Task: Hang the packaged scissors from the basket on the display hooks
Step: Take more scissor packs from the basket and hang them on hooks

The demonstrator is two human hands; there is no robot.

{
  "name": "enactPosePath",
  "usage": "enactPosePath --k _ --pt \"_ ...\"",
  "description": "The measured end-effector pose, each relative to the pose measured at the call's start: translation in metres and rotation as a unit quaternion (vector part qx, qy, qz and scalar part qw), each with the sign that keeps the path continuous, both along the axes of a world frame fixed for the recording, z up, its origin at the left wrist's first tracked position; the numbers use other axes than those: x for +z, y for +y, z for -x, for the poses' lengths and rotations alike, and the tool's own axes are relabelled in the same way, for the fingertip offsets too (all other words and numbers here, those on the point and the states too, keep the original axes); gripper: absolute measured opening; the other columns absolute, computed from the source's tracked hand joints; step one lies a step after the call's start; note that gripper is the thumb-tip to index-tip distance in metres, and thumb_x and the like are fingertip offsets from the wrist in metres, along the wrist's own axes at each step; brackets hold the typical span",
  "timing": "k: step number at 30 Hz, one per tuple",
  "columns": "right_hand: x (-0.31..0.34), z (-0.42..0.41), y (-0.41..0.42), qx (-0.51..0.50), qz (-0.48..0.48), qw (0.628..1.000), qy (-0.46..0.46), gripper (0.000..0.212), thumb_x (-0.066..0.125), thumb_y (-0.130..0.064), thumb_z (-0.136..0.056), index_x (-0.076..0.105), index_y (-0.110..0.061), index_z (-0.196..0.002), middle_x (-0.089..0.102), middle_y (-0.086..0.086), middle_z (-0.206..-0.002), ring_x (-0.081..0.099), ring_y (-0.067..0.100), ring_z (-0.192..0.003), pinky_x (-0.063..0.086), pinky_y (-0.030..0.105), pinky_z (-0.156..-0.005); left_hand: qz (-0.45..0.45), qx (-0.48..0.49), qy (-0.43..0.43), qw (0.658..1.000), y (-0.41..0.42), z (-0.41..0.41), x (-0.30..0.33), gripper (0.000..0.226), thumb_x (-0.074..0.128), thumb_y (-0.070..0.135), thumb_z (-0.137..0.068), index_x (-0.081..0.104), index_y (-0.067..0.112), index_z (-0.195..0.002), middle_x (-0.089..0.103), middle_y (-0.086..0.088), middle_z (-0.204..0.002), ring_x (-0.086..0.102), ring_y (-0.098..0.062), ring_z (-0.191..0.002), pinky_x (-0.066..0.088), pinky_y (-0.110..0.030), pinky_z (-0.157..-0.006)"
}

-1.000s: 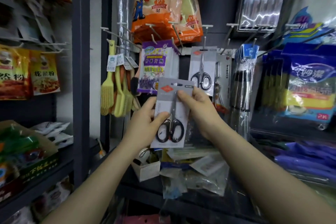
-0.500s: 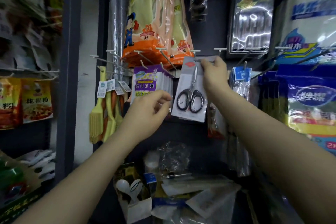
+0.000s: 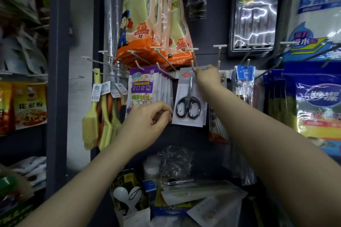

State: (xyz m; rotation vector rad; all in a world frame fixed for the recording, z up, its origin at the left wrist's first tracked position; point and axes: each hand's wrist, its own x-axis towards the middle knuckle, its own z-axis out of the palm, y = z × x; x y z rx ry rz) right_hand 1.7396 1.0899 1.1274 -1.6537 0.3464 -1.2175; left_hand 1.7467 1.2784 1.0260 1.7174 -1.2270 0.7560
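A packaged pair of black-handled scissors (image 3: 188, 101) on a grey card hangs at a white display hook (image 3: 193, 61) in the middle of the rack. My right hand (image 3: 207, 75) pinches the card's top edge at the hook. My left hand (image 3: 147, 123) is just left of the card's lower corner, fingers curled and close to it; whether they touch the card I cannot tell. More scissor cards sit stacked behind the front one. The basket is not in view.
Purple sachet packs (image 3: 144, 88) hang left of the scissors, yellow brushes (image 3: 96, 112) further left, glove packs (image 3: 153, 20) above. Empty white hooks (image 3: 219, 49) stick out to the right. Blue cloth packs (image 3: 317, 101) fill the right side. A cluttered shelf (image 3: 184, 195) lies below.
My right hand lifted the scissors card from chest height up to the hook. My left hand let go of the card and now hovers by its lower left corner.
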Motion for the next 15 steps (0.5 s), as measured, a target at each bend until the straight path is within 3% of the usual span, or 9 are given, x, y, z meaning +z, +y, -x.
enactPosePath --k 2,5,7,11,15 --pt "0.0 -0.001 -0.003 -0.036 -0.02 0.999 0.034 0.035 0.04 -0.013 -0.097 0.051 -0.002 -0.128 0.056 0.016 -0.131 0.054 0.029 -0.119 0.045 0.031 -0.092 -0.008 0.001 -0.004 1.0 -0.001 -0.002 -0.003 0.016 0.051 0.02 -0.084 0.068 0.02 -0.086 0.067 0.017 -0.071 0.062 0.003 -0.067 0.048 -0.014 -0.062" --pt "-0.003 -0.005 -0.009 -0.08 -0.021 0.995 0.053 0.03 0.048 -0.018 -0.095 0.056 -0.001 -0.117 0.062 0.015 -0.121 0.058 0.029 -0.094 0.042 0.028 -0.071 -0.021 0.009 -0.002 1.0 0.003 -0.006 -0.01 0.014 0.054 0.014 -0.086 0.068 0.019 -0.087 0.065 0.018 -0.071 0.06 0.007 -0.065 0.046 -0.011 -0.061" --pt "-0.009 -0.008 -0.009 -0.122 0.015 0.991 0.057 0.034 0.05 -0.022 -0.094 0.055 0.001 -0.118 0.062 0.017 -0.12 0.06 0.031 -0.099 0.039 0.027 -0.07 -0.022 0.014 0.005 1.0 0.01 -0.009 -0.015 0.014 0.055 0.014 -0.087 0.068 0.019 -0.087 0.064 0.02 -0.071 0.06 0.009 -0.064 0.045 -0.009 -0.06" --pt "-0.029 -0.013 -0.004 -0.136 0.029 0.988 0.064 0.047 0.054 -0.02 -0.092 0.04 -0.002 -0.134 0.055 0.016 -0.13 0.055 0.035 -0.116 0.049 0.043 -0.092 -0.026 0.022 0.014 0.999 0.023 -0.011 -0.021 0.014 0.055 0.015 -0.086 0.067 0.02 -0.086 0.065 0.02 -0.071 0.061 0.009 -0.066 0.042 -0.005 -0.058" --pt "-0.07 0.002 0.007 -0.161 0.124 0.968 0.146 0.054 0.055 -0.014 -0.088 0.034 0.0 -0.135 0.037 0.02 -0.141 0.037 0.038 -0.129 0.035 0.046 -0.105 -0.034 0.014 0.025 0.999 0.037 -0.006 -0.028 0.016 0.052 0.026 -0.085 0.066 0.021 -0.092 0.07 0.011 -0.075 0.064 -0.005 -0.071 0.051 -0.02 -0.062"
